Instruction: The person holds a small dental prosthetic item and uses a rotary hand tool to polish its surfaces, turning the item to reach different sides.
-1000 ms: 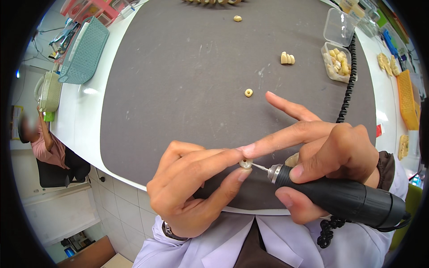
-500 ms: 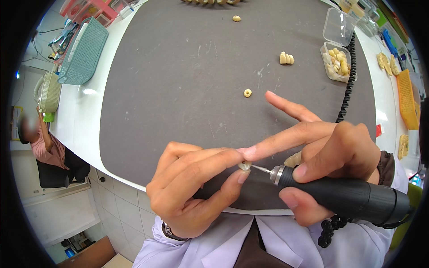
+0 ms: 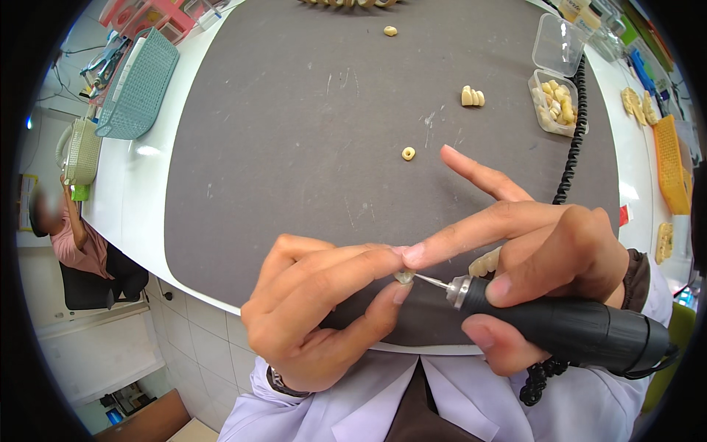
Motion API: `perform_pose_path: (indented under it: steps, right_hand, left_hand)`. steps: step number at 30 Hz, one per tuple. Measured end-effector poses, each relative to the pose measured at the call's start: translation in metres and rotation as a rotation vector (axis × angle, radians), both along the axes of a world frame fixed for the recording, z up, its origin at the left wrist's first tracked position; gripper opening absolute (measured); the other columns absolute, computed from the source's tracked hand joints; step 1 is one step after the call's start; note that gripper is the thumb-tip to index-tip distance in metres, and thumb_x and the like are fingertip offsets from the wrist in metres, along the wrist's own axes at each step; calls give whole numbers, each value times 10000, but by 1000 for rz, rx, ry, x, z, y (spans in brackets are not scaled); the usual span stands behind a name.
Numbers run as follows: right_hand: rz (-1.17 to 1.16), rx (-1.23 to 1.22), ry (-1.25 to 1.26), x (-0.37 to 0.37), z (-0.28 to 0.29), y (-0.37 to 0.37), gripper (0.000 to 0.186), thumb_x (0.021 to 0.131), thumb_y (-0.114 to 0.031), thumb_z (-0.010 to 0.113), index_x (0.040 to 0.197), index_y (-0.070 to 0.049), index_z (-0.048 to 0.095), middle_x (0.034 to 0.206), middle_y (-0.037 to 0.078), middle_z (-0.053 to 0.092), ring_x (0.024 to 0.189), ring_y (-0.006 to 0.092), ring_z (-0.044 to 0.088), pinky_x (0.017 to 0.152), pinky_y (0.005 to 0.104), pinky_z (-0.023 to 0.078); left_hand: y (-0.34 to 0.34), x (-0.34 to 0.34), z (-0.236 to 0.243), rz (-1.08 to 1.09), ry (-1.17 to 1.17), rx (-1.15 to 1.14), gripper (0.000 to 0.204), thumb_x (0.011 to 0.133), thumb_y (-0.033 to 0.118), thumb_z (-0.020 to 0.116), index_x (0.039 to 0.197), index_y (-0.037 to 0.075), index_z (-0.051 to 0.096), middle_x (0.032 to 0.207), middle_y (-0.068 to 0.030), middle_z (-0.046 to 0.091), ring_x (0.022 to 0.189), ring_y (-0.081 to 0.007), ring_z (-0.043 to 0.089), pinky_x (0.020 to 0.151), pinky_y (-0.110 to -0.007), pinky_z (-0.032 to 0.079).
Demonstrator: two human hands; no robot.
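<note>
Between thumb and fingertips, my left hand (image 3: 324, 302) pinches a small whitish dental crown (image 3: 404, 277), partly covered by the fingers. My right hand (image 3: 545, 250) grips a black rotary handpiece (image 3: 574, 328) with a metal collar. Its thin bur points left, the tip at the crown; whether it touches cannot be made out. One right finger rests against the left fingertips, another is stretched out over the mat. Behind the right hand, a row of tooth-shaped pieces (image 3: 484, 262) is partly hidden.
A ring-shaped crown (image 3: 409, 153), a joined tooth piece (image 3: 472, 96) and another crown (image 3: 390, 31) lie on the grey mat (image 3: 280, 147). Right stand an open clear box (image 3: 554, 103) of teeth and a coiled black cord (image 3: 573, 158). Baskets (image 3: 140, 88) and a seated person (image 3: 77, 232) are left.
The handpiece's rear end has shifted slightly left, and the crown has turned a little in my left fingers. Both hands otherwise keep nearly the same place.
</note>
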State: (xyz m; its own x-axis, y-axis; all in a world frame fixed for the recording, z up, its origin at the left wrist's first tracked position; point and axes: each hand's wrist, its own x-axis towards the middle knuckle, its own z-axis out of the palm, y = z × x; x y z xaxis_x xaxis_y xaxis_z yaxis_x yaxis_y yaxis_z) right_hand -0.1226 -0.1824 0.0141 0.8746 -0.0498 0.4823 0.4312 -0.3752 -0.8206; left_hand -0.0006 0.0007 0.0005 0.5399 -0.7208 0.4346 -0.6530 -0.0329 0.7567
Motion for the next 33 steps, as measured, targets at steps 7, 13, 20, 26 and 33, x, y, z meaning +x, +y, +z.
perform_pose_path:
  steps: [7, 13, 20, 26, 33]
  right_hand:
    - [-72, 89, -32, 5, -7, 6, 181, 747, -45, 766, 705, -87, 595, 733, 39, 669, 947, 268, 726, 1068, 663, 347]
    - [-114, 105, -58, 3, -8, 8, 172, 767, -81, 756, 665, -90, 619, 739, 49, 670, 956, 239, 724, 1072, 640, 382]
    - [-67, 37, 16, 5, -4, 5, 189, 725, -57, 772, 751, -87, 587, 780, 75, 694, 900, 271, 709, 1091, 663, 301]
    - [62, 15, 73, 2, 4, -2, 358, 728, 30, 792, 915, -83, 508, 655, 101, 668, 999, 414, 709, 1066, 804, 126]
    - [73, 14, 36, 2, -3, -5, 371, 727, 35, 798, 924, -84, 507, 625, 90, 658, 1003, 421, 706, 1062, 806, 136]
  left_hand:
    - [2, -1, -2, 26, -4, 6, 272, 680, 24, 845, 934, 46, 750, 866, -52, 763, 717, -136, 683, 672, -255, 412]
    - [1, -2, -1, 21, 9, 8, 271, 681, 28, 849, 934, 51, 752, 863, -49, 763, 702, -134, 672, 669, -252, 410]
    - [2, 0, -1, 11, -8, 7, 273, 682, 29, 848, 937, 51, 753, 866, -44, 764, 706, -130, 671, 669, -252, 411]
    - [1, -1, -1, 12, 2, 1, 280, 674, 24, 848, 937, 51, 755, 862, -45, 763, 700, -131, 669, 668, -252, 413]
    - [3, -1, -2, 19, -2, 7, 279, 672, 24, 849, 933, 47, 754, 861, -52, 762, 700, -132, 668, 662, -254, 414]
